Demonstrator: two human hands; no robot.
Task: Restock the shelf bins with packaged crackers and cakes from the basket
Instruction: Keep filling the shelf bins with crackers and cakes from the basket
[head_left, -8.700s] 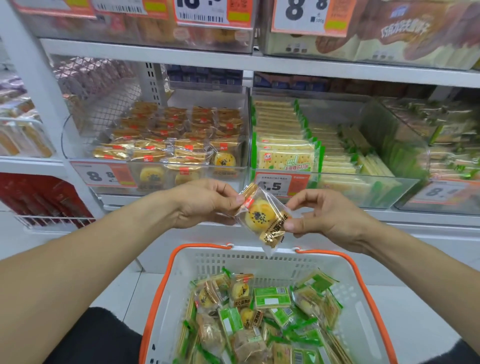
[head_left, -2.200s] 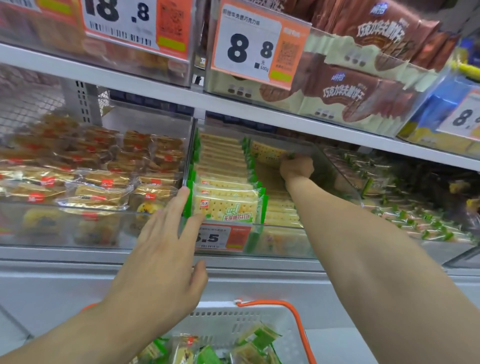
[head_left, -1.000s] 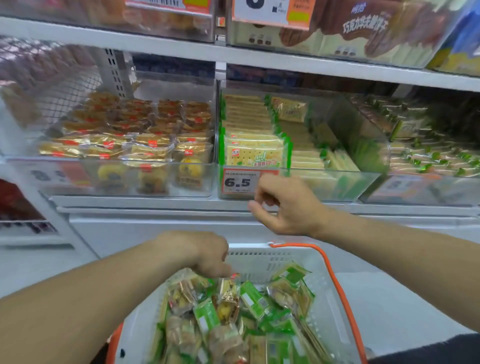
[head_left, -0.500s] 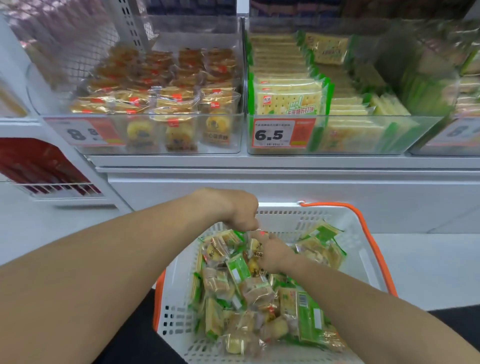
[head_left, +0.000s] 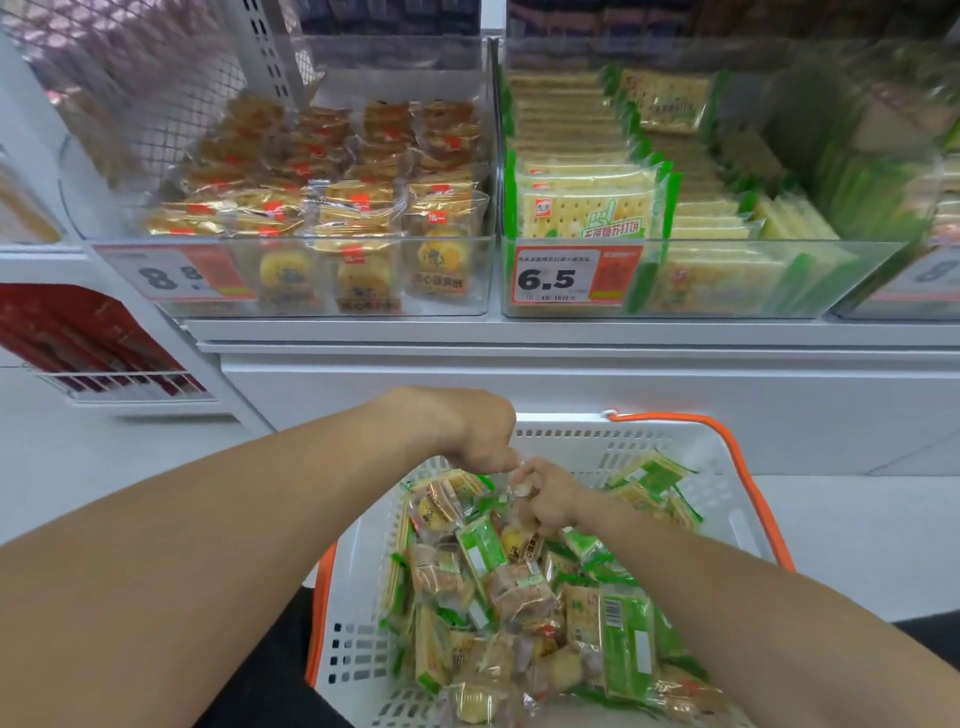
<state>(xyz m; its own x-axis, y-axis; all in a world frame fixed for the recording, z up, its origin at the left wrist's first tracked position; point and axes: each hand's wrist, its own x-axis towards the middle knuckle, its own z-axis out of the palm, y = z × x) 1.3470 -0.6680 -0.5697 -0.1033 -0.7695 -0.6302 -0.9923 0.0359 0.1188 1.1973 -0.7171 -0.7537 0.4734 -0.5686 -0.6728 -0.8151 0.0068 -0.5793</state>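
Above left, the clear plastic cake bin (head_left: 291, 275) holds gold-wrapped cakes; the clear cracker bin (head_left: 727, 280) sits right of it. Below, the left hand (head_left: 480, 441) is clenched, contents indeterminate. The right hand (head_left: 545, 499) grasps a clear-wrapped yellow cake (head_left: 522, 540) inside the white orange-rimmed basket (head_left: 727, 467).

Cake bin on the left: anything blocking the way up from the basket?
Nothing visible. Both hands, left hand and right hand, are among the packets in the basket. The cake bin is open-topped, with only its low clear front wall to lift over.
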